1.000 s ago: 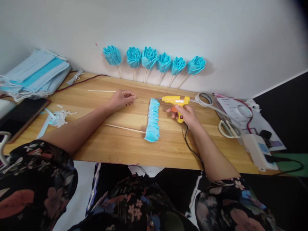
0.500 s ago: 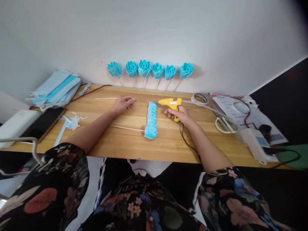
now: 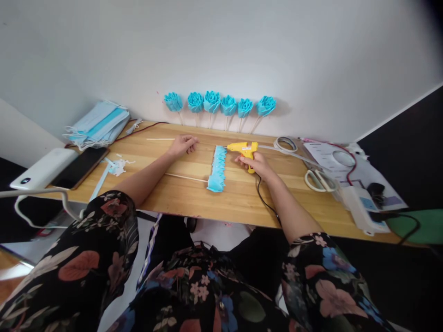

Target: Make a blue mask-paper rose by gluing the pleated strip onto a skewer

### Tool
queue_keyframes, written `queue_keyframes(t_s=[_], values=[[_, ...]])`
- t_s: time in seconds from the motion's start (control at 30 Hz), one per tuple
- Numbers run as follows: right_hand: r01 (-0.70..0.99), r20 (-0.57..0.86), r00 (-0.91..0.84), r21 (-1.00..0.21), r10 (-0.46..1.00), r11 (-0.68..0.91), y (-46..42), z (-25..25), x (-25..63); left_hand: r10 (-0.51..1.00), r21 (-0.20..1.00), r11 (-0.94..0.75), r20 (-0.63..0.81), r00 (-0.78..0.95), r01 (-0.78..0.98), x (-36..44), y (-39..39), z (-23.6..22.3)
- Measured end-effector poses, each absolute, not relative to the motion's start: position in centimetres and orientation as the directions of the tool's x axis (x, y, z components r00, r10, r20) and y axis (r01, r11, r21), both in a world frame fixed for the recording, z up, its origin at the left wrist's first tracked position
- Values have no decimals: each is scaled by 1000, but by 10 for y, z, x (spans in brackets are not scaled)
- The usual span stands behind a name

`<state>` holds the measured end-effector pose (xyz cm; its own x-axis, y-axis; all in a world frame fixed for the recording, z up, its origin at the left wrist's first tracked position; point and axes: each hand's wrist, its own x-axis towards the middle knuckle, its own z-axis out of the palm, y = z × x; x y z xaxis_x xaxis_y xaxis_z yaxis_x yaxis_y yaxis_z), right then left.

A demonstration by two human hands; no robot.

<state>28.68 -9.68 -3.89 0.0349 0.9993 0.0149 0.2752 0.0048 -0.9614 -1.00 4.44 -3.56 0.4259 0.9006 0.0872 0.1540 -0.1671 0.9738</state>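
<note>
My right hand (image 3: 255, 164) is wrapped round the handle of a yellow hot glue gun (image 3: 242, 147), one finger near the trigger. The nozzle points left, at or very near the far end of a pleated light-blue strip (image 3: 218, 159) on the table. At its near end the strip is rolled into a blue flower head (image 3: 216, 182) on a thin wooden stick (image 3: 187, 177), lying flat. Left of the strip, my left hand (image 3: 187, 144) rests on the table, fingers curled in, with nothing visible in them. Another thin stick (image 3: 159, 139) passes behind that hand.
Several finished blue flowers (image 3: 212, 101) on sticks lean against the wall. Face masks (image 3: 100, 124), a phone (image 3: 81, 167), a power bank (image 3: 38, 168) and scraps (image 3: 119, 167) lie left. Tape (image 3: 287, 144), scissors (image 3: 320, 180) and a power strip (image 3: 365, 210) are right; the gun's cord (image 3: 265, 199) runs off the front edge.
The camera view has shifted slightly. Both hands, the glue gun and the pleated strip keep nearly the same places relative to one another.
</note>
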Motion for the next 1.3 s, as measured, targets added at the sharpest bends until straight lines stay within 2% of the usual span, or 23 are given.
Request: queue_keyframes(t_s=[0.43, 1.3], values=[[301, 33, 23, -953, 999, 24, -92, -49, 292, 902, 980, -165, 102, 420, 116, -11, 49, -43], [459, -63, 3, -886, 998, -57, -103, -44, 297, 879, 974, -138, 37, 476, 180, -12, 47, -46]])
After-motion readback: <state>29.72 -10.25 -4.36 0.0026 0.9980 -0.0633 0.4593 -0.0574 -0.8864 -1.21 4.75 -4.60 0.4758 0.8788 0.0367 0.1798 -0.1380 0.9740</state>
